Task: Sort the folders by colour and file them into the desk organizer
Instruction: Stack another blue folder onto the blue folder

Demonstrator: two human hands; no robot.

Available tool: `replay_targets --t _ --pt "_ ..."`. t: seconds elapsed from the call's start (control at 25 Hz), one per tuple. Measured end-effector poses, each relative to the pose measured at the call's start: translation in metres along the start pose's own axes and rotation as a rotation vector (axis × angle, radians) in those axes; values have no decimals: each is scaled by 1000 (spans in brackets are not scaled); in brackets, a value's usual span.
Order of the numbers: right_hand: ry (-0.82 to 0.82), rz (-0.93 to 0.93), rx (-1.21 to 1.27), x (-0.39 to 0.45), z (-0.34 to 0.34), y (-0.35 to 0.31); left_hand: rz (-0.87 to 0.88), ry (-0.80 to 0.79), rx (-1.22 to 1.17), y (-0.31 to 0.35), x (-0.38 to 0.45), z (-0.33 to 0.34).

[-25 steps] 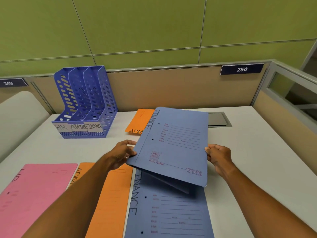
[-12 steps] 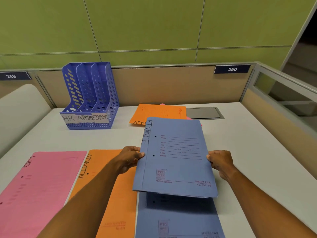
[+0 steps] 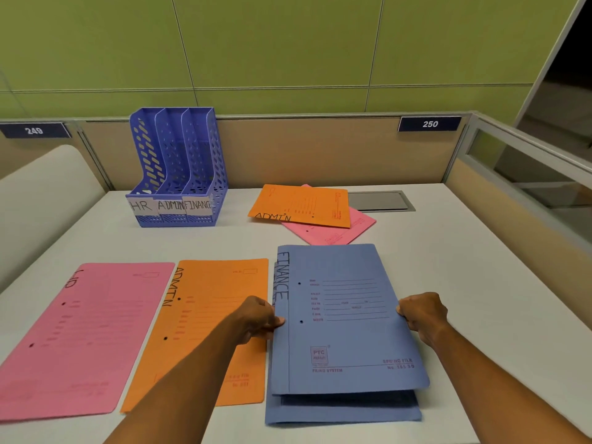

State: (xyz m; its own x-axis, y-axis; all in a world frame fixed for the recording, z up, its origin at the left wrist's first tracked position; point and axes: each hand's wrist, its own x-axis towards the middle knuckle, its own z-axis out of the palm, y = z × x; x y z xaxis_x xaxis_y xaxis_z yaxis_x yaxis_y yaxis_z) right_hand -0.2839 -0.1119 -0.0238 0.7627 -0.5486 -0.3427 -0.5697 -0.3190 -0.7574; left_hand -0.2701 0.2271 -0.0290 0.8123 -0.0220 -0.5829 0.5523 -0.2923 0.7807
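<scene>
Both hands hold a blue FINANCE folder [image 3: 346,315] by its side edges: my left hand [image 3: 258,318] on the spine side, my right hand [image 3: 421,314] on the open side. It lies almost flat on a second blue folder [image 3: 342,410] underneath. To the left lie an orange ADMIN folder [image 3: 208,315] and a pink HR folder [image 3: 80,341]. Farther back, another orange ADMIN folder [image 3: 301,203] overlaps a pink folder [image 3: 336,232]. The blue desk organizer [image 3: 179,174] with slots labelled HR, ADMIN, FINANCE stands empty at the back left.
The white desk [image 3: 464,283] ends at a beige partition [image 3: 304,149] with number plates 249 and 250. A grey cable hatch [image 3: 378,200] sits behind the far folders. A glass side panel [image 3: 528,174] runs along the right.
The blue folder came down from a raised, tilted hold onto the second blue folder. The view dropped and pulled back, showing the far pink folder under the orange one.
</scene>
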Motion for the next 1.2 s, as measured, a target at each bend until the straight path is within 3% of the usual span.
replay_targets --t 0.2,0.52,0.76,1.04,1.2 --pt "30 27 -113 -14 8 7 -39 2 156 -7 -14 0" --pt "-14 47 -100 -23 14 5 -11 47 158 -1 -17 -4" --pt "-68 34 -76 -25 16 -2 124 154 229 5 -5 -9" --pt "-7 -297 -300 -25 34 -25 426 323 708 20 11 -7" --pt "-34 -495 -442 -19 52 -38 492 384 895 31 20 -4"
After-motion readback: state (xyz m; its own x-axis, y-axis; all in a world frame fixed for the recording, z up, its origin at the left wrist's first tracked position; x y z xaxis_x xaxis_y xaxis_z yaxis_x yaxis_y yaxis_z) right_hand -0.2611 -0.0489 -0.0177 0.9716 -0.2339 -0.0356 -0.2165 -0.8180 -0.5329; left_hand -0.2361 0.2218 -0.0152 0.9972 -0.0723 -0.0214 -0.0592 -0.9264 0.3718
